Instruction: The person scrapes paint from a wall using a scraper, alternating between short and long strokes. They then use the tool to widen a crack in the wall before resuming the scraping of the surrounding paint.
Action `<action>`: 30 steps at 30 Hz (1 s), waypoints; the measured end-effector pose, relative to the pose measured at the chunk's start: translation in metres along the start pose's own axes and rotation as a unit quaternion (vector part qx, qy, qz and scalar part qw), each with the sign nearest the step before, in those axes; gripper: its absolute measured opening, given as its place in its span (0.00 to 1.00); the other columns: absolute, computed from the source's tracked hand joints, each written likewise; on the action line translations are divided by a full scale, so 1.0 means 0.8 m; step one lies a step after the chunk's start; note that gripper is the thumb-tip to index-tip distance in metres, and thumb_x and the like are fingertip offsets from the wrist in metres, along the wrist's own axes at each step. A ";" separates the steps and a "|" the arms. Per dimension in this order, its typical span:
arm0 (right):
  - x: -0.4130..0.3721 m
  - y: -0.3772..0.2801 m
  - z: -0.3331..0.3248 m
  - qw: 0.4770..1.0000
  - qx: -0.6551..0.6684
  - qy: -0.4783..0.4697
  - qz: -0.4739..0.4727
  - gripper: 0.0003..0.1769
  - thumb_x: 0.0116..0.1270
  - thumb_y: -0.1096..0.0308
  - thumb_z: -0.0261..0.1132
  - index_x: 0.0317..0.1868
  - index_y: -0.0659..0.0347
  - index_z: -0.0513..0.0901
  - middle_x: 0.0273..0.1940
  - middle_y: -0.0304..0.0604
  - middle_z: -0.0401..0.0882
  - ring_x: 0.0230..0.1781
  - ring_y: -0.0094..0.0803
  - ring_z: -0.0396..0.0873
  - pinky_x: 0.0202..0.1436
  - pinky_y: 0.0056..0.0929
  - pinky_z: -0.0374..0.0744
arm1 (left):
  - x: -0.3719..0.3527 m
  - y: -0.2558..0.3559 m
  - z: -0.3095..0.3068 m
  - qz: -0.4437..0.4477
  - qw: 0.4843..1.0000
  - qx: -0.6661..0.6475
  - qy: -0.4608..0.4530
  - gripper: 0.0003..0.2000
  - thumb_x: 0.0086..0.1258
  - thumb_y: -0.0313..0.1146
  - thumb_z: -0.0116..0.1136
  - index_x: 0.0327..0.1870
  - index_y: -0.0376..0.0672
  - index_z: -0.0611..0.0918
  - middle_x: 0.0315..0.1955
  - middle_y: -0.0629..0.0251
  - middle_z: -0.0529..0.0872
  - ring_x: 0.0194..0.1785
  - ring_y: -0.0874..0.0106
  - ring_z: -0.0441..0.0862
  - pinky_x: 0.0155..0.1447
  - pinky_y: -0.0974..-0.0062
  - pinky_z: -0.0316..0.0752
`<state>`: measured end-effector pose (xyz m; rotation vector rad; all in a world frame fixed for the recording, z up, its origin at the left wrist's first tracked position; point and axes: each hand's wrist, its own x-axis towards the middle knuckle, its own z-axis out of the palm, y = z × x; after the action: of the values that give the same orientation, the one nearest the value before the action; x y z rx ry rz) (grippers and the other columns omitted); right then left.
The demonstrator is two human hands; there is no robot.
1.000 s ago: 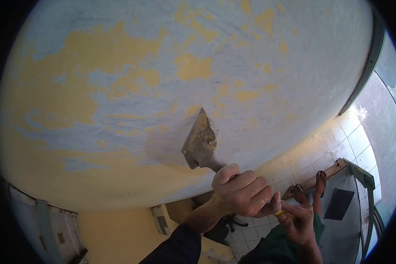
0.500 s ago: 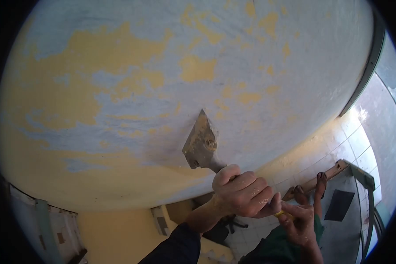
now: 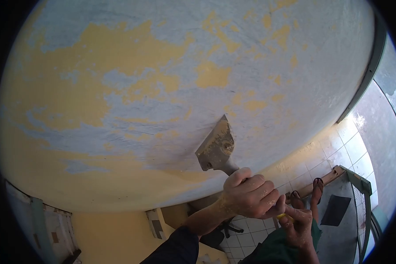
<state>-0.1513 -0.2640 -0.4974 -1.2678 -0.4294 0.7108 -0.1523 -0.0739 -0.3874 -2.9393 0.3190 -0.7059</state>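
The scraper (image 3: 218, 152) is in the middle of the frame, its blade (image 3: 212, 141) against the wall (image 3: 312, 66) or very close; I can't tell how hard it pushes. The left hand (image 3: 253, 196) is curled tight round the handle, and the right hand (image 3: 298, 224) grips its yellow end, toward the lower right. A sharp corner points up — if the blade tips too much, that corner could dig in and scratch the wall. Pale crumbs (image 3: 247, 201) stick to the left hand, so the handle might slip and the knuckles could bang the wall. Bits could also drop on the feet (image 3: 317, 191) in sandals at the lower right, or make the floor tiles (image 3: 361, 163) slippy — a fall could come from that
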 end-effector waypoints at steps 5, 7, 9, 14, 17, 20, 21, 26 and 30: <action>0.023 -0.011 -0.007 0.996 -0.035 -0.044 -0.065 0.20 0.67 0.64 0.65 0.53 0.70 0.85 0.32 0.49 0.88 0.32 0.34 0.84 0.45 0.31 0.79 | 0.009 -0.003 -0.015 -0.015 0.999 0.038 0.015 0.19 0.61 0.41 0.57 0.10 0.56 0.67 0.12 0.81 0.70 0.18 0.81 0.63 0.40 0.74 0.55; 0.021 -0.024 -0.002 0.998 0.020 -0.054 -0.017 0.21 0.66 0.63 0.66 0.54 0.69 0.85 0.32 0.48 0.88 0.34 0.35 0.84 0.47 0.33 0.79 | 0.006 0.001 -0.029 -0.023 0.999 0.037 -0.020 0.17 0.62 0.42 0.56 0.12 0.56 0.69 0.13 0.80 0.71 0.20 0.82 0.67 0.41 0.75 0.57; 0.019 -0.032 -0.001 0.998 -0.010 -0.048 -0.030 0.21 0.64 0.63 0.67 0.53 0.68 0.86 0.32 0.47 0.88 0.36 0.36 0.83 0.51 0.35 0.77 | 0.011 -0.002 -0.035 -0.024 0.999 0.032 -0.037 0.16 0.63 0.42 0.56 0.13 0.56 0.71 0.14 0.79 0.73 0.23 0.82 0.70 0.42 0.75 0.59; 0.014 -0.044 0.002 0.996 -0.046 -0.051 -0.053 0.20 0.62 0.64 0.67 0.52 0.66 0.87 0.30 0.46 0.88 0.35 0.35 0.83 0.49 0.34 0.77 | 0.016 -0.003 -0.053 -0.034 0.998 0.025 -0.045 0.16 0.63 0.42 0.56 0.13 0.56 0.71 0.14 0.79 0.73 0.22 0.82 0.69 0.41 0.75 0.59; 0.012 -0.053 0.004 0.995 -0.072 -0.059 -0.045 0.20 0.62 0.64 0.67 0.52 0.65 0.87 0.30 0.47 0.88 0.38 0.37 0.83 0.51 0.36 0.76 | 0.011 -0.004 -0.049 -0.017 0.999 0.024 -0.034 0.18 0.61 0.44 0.57 0.10 0.57 0.68 0.12 0.83 0.71 0.20 0.83 0.66 0.42 0.74 0.58; 0.011 -0.058 0.008 0.996 0.005 -0.048 0.069 0.20 0.62 0.63 0.65 0.51 0.67 0.87 0.29 0.47 0.87 0.40 0.38 0.83 0.55 0.37 0.74 | 0.017 -0.009 -0.061 -0.032 0.998 0.039 -0.044 0.19 0.61 0.44 0.58 0.10 0.57 0.68 0.13 0.83 0.71 0.20 0.83 0.66 0.43 0.74 0.58; 0.011 -0.055 0.007 0.997 -0.055 -0.059 -0.003 0.20 0.63 0.63 0.65 0.51 0.68 0.87 0.27 0.46 0.86 0.39 0.38 0.83 0.54 0.36 0.74 | 0.016 -0.008 -0.060 -0.031 0.998 0.041 -0.046 0.19 0.61 0.44 0.58 0.10 0.57 0.68 0.13 0.83 0.71 0.20 0.83 0.66 0.43 0.74 0.58; 0.017 -0.045 0.005 0.996 -0.064 -0.048 -0.039 0.20 0.64 0.63 0.64 0.51 0.70 0.86 0.25 0.44 0.84 0.34 0.35 0.83 0.52 0.36 0.75 | 0.014 -0.011 -0.046 0.000 0.999 0.035 -0.030 0.18 0.61 0.43 0.58 0.10 0.56 0.69 0.13 0.82 0.72 0.20 0.81 0.66 0.42 0.73 0.58; 0.016 -0.052 0.016 0.999 0.007 -0.035 -0.011 0.20 0.66 0.61 0.63 0.49 0.70 0.86 0.24 0.44 0.84 0.30 0.32 0.81 0.55 0.38 0.74 | 0.029 -0.015 -0.052 0.005 1.000 0.023 -0.001 0.17 0.61 0.42 0.58 0.11 0.56 0.69 0.13 0.81 0.72 0.21 0.81 0.67 0.40 0.73 0.57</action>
<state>-0.1404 -0.2515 -0.4551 -1.2263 -0.4941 0.7389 -0.1493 -0.0693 -0.3385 -2.8936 0.3135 -0.6997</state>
